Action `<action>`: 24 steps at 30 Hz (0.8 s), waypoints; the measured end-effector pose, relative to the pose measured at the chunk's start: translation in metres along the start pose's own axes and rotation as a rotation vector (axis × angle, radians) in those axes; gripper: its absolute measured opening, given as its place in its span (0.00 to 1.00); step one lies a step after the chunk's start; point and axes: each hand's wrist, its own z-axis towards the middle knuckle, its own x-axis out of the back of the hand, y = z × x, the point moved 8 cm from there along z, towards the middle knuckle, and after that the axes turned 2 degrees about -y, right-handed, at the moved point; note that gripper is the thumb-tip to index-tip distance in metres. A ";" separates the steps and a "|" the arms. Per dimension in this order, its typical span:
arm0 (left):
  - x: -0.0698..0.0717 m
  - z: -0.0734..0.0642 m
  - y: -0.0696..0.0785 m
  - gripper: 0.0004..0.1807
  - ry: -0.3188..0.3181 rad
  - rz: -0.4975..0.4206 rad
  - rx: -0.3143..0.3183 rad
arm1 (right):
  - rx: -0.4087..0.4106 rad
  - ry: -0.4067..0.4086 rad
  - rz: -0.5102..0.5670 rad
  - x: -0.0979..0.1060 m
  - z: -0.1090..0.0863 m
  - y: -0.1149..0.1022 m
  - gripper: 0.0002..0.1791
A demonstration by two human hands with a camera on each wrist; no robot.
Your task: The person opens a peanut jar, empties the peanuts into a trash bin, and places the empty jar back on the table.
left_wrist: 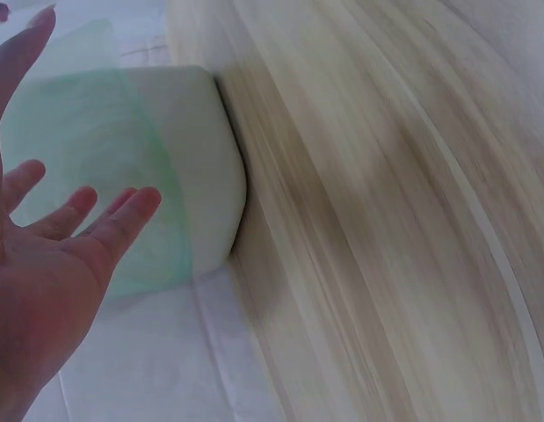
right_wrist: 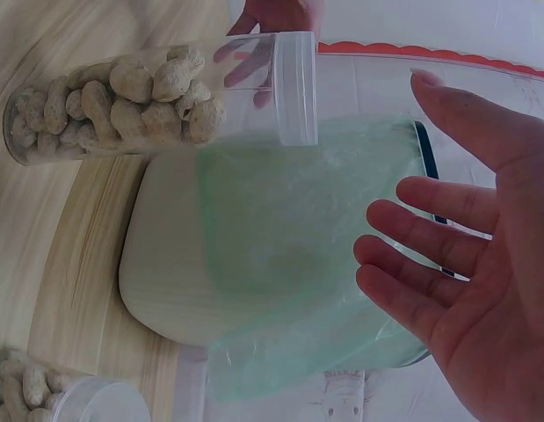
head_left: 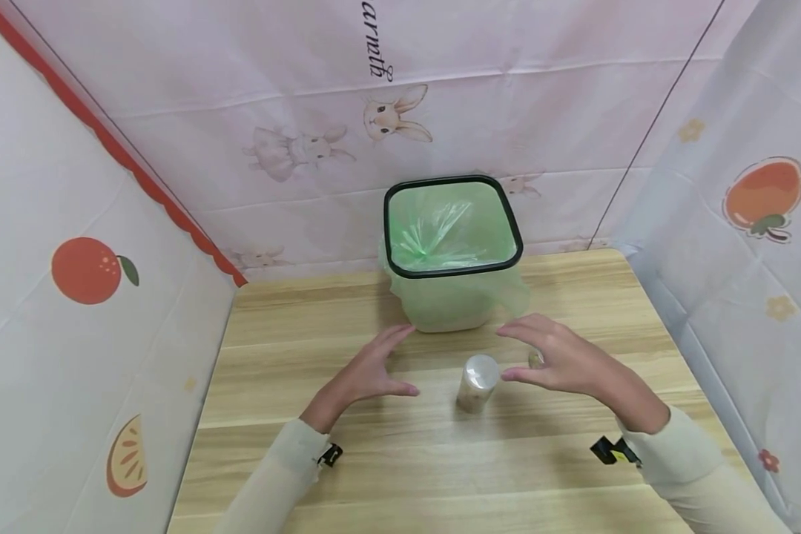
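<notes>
A clear plastic jar of unshelled peanuts (head_left: 475,389) with a clear lid stands upright on the table between the hands; its nuts show well in the right wrist view. My left hand (head_left: 377,367) hovers left of the jar, holding nothing, with thumb and fingers spread apart. On the other side, my right hand (head_left: 559,357) is also empty, its thumb tip near the jar's lid. A second jar of peanuts (right_wrist: 30,387) appears at the lower left of the right wrist view; in the head view the right hand mostly hides it.
Behind the jar, against the back wall cloth, stands a pale bin (head_left: 443,315) with a black rim (head_left: 454,273) and a green plastic bag (head_left: 454,222) lining it. The wood-grain table (head_left: 400,475) is bordered by printed cloths at the left, back and right.
</notes>
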 end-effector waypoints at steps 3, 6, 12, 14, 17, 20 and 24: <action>-0.004 0.002 0.002 0.63 -0.004 0.000 -0.002 | 0.008 -0.003 -0.003 0.000 0.002 -0.003 0.36; -0.008 0.005 0.006 0.63 -0.006 0.005 -0.011 | 0.018 -0.002 -0.008 0.001 0.003 -0.006 0.36; -0.016 0.010 0.012 0.61 -0.027 0.015 -0.028 | 0.053 -0.001 -0.014 -0.001 0.007 -0.011 0.38; -0.019 0.011 0.014 0.61 -0.028 0.016 -0.036 | 0.071 0.009 -0.020 -0.002 0.008 -0.014 0.39; -0.022 0.013 0.016 0.60 -0.021 0.033 -0.054 | 0.100 0.023 -0.025 -0.004 0.008 -0.017 0.39; -0.026 0.015 0.019 0.60 -0.015 0.041 -0.073 | 0.114 0.027 -0.017 -0.006 0.008 -0.020 0.39; -0.030 0.019 0.023 0.59 -0.027 0.019 -0.083 | 0.110 0.009 -0.007 -0.010 0.008 -0.022 0.39</action>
